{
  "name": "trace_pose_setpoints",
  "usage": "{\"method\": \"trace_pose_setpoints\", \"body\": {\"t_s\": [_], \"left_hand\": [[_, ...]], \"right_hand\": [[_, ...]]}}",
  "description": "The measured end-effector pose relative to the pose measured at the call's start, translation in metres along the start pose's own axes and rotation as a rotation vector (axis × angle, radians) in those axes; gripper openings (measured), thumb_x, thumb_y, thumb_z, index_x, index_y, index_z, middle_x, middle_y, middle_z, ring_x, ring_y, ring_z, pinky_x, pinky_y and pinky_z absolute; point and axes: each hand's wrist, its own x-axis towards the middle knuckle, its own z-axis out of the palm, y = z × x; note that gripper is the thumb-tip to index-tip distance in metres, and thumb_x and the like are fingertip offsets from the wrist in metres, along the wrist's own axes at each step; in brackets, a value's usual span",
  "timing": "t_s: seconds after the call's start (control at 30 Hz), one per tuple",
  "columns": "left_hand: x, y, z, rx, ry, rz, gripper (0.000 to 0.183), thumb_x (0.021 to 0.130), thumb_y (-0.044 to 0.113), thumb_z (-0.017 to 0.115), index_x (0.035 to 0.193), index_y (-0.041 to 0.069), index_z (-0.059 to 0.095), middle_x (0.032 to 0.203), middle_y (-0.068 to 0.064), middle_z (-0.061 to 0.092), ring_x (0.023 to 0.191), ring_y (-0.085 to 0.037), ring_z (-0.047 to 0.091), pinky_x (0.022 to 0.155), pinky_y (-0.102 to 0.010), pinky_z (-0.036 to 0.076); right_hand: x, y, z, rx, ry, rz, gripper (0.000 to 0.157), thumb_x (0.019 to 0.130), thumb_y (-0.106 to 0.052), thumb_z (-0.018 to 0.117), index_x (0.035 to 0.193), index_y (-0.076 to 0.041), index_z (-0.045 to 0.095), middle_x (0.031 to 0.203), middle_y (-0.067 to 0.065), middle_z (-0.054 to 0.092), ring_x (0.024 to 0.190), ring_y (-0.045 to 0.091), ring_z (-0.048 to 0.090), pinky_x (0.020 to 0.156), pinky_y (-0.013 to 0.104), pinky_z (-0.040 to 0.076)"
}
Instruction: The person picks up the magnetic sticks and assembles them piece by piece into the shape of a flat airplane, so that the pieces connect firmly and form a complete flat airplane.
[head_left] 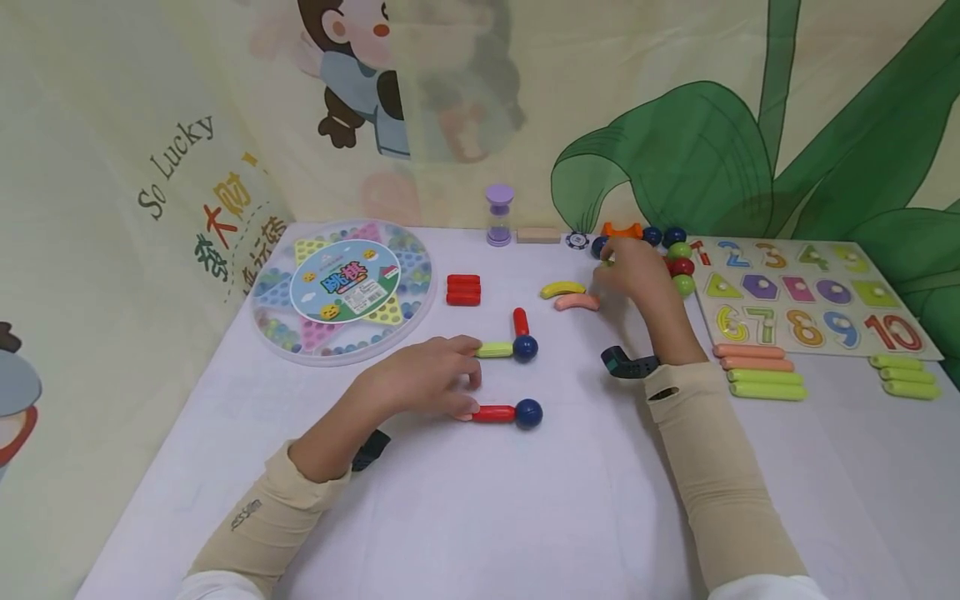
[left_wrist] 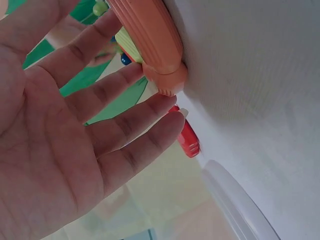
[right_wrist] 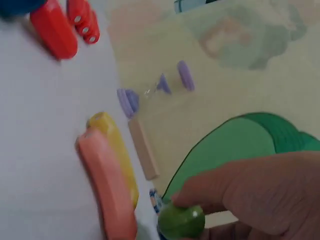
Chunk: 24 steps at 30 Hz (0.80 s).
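Note:
My left hand lies low over the table, its fingers straight and spread in the left wrist view. Its fingertips are beside a light-green ribbed rod, and its thumb is at the end of a red rod. A salmon ribbed rod lies against the fingertips in the left wrist view. Dark blue balls cap the rods, and another red rod joins the upper ball. At the back right, my right hand pinches a green ball between thumb and fingers.
Curved yellow and salmon rods lie left of the right hand. Red rods, a marble-game board, an hourglass and a wooden block stand behind. A number puzzle and loose rods lie right.

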Motion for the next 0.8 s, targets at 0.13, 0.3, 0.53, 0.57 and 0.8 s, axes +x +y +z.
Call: {"method": "trace_pose_setpoints", "body": {"t_s": [0.13, 0.3, 0.53, 0.57, 0.8], "left_hand": [[0.001, 0.000, 0.001, 0.003, 0.005, -0.005, 0.030, 0.078, 0.036, 0.069, 0.105, 0.026, 0.063, 0.140, -0.001, 0.034, 0.119, -0.018, 0.038, 0.083, -0.029, 0.043], [0.002, -0.001, 0.002, 0.002, 0.001, -0.007, 0.030, 0.077, 0.037, 0.069, 0.105, 0.027, 0.064, 0.140, 0.000, 0.034, 0.119, -0.018, 0.038, 0.084, -0.030, 0.042], [0.001, -0.001, 0.000, -0.004, 0.000, -0.007, 0.030, 0.076, 0.038, 0.070, 0.103, 0.026, 0.065, 0.139, -0.001, 0.034, 0.118, -0.018, 0.039, 0.085, -0.031, 0.042], [0.001, -0.001, 0.000, -0.008, -0.003, -0.012, 0.030, 0.076, 0.038, 0.070, 0.103, 0.026, 0.065, 0.139, -0.001, 0.034, 0.118, -0.018, 0.039, 0.084, -0.030, 0.042], [0.002, -0.002, 0.002, -0.010, -0.011, -0.026, 0.030, 0.075, 0.038, 0.071, 0.102, 0.027, 0.065, 0.140, 0.000, 0.034, 0.116, -0.017, 0.040, 0.081, -0.028, 0.044]], "right_hand": [[-0.005, -0.031, 0.010, 0.243, -0.080, -0.126, 0.031, 0.086, -0.027, 0.058, 0.114, -0.013, 0.058, 0.106, 0.009, 0.055, 0.083, 0.026, 0.055, 0.066, 0.038, 0.050], [-0.011, -0.068, 0.042, 0.205, -0.168, -0.256, 0.027, 0.089, -0.026, 0.057, 0.114, -0.020, 0.062, 0.104, 0.003, 0.055, 0.083, 0.021, 0.055, 0.067, 0.034, 0.049], [-0.016, -0.079, 0.067, -0.009, -0.155, -0.277, 0.033, 0.083, -0.030, 0.065, 0.112, -0.017, 0.061, 0.099, 0.005, 0.048, 0.082, 0.021, 0.046, 0.067, 0.032, 0.043], [-0.016, -0.079, 0.068, -0.003, -0.163, -0.272, 0.036, 0.080, -0.032, 0.067, 0.112, -0.016, 0.061, 0.099, 0.006, 0.048, 0.082, 0.021, 0.046, 0.067, 0.031, 0.044], [-0.016, -0.081, 0.068, 0.074, -0.216, -0.236, 0.036, 0.077, -0.019, 0.068, 0.111, -0.014, 0.059, 0.095, 0.007, 0.047, 0.083, 0.021, 0.046, 0.067, 0.030, 0.044]]}}
